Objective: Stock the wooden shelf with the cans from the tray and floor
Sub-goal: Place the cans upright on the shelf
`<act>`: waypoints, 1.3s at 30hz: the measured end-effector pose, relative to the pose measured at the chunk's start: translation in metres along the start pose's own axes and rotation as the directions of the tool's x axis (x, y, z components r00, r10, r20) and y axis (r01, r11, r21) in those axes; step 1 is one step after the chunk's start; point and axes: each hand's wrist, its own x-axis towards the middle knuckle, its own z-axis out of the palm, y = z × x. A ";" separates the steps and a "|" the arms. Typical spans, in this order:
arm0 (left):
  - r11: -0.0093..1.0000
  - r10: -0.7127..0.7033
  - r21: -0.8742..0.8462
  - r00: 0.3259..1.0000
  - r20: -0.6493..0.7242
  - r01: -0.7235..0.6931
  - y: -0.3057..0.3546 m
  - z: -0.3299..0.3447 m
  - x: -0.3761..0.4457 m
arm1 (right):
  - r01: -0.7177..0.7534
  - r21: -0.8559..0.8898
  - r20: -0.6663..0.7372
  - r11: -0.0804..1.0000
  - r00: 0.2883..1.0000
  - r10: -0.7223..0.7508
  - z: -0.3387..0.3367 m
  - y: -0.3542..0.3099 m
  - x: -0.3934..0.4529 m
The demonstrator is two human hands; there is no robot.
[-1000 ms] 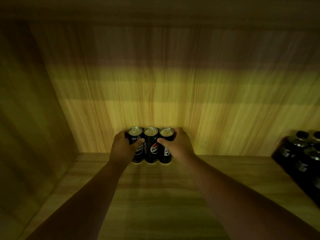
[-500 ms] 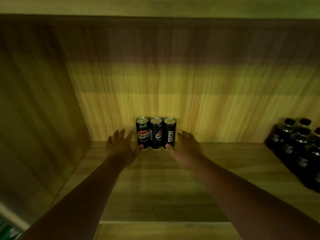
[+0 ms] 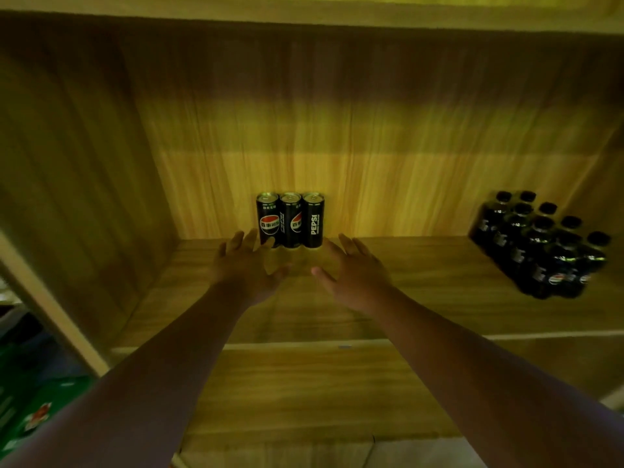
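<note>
Both our hands have drawn back from the cans since a second ago, when they were wrapped around the outer two; now they hang spread and empty above the board.

We stand before the wooden shelf (image 3: 422, 288), a deep box of pale, streaky wood grain with a flat back wall, a side wall on our left and a board overhead. Its front lip runs across below our forearms, and a second plank sits lower and nearer us. Wide bare board lies between the cans and the left wall, and more between the cans and the bottles (image 3: 543, 244) on the right.

Those bottles, dark, glossy and round-capped, stand packed in a block well apart from the cans, near the right side.

Our left hand (image 3: 244, 265) hovers just in front of the leftmost can, fingers straight and fanned, gripping nothing. Our right hand (image 3: 354, 268) hovers just beside the rightmost can, fingers likewise splayed, thumb pointing inward, holding nothing.

Three cans (image 3: 291, 219), slim black cylinders with silver tops, stand upright, touching side by side in a row against the back wall.

Green crates (image 3: 37, 410) show blurred at lower left, outside the shelf.
</note>
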 end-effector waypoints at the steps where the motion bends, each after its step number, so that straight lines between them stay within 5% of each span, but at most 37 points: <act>1: 1.000 0.003 0.003 1.000 -0.004 -0.003 0.006 -0.002 -0.008 | 0.008 -0.001 -0.003 1.000 1.000 -0.008 -0.003 0.002 -0.009; 17: 0.993 -0.117 -0.020 0.993 0.006 0.117 0.136 0.009 -0.180 | 0.175 -0.026 0.024 0.984 0.984 -0.174 0.004 0.090 -0.182; 24: 0.993 -0.114 -0.014 0.992 0.061 0.115 0.140 0.034 -0.231 | 0.204 -0.036 0.068 0.978 0.977 -0.202 0.032 0.086 -0.230; 29: 0.997 -0.076 -0.026 0.997 0.026 0.076 0.131 0.074 -0.255 | 0.217 -0.039 0.047 0.975 0.975 -0.215 0.081 0.077 -0.252; 39: 0.998 -0.036 -0.047 0.980 0.194 0.046 0.117 0.235 -0.334 | 0.223 -0.005 0.145 0.975 0.965 -0.220 0.253 0.071 -0.303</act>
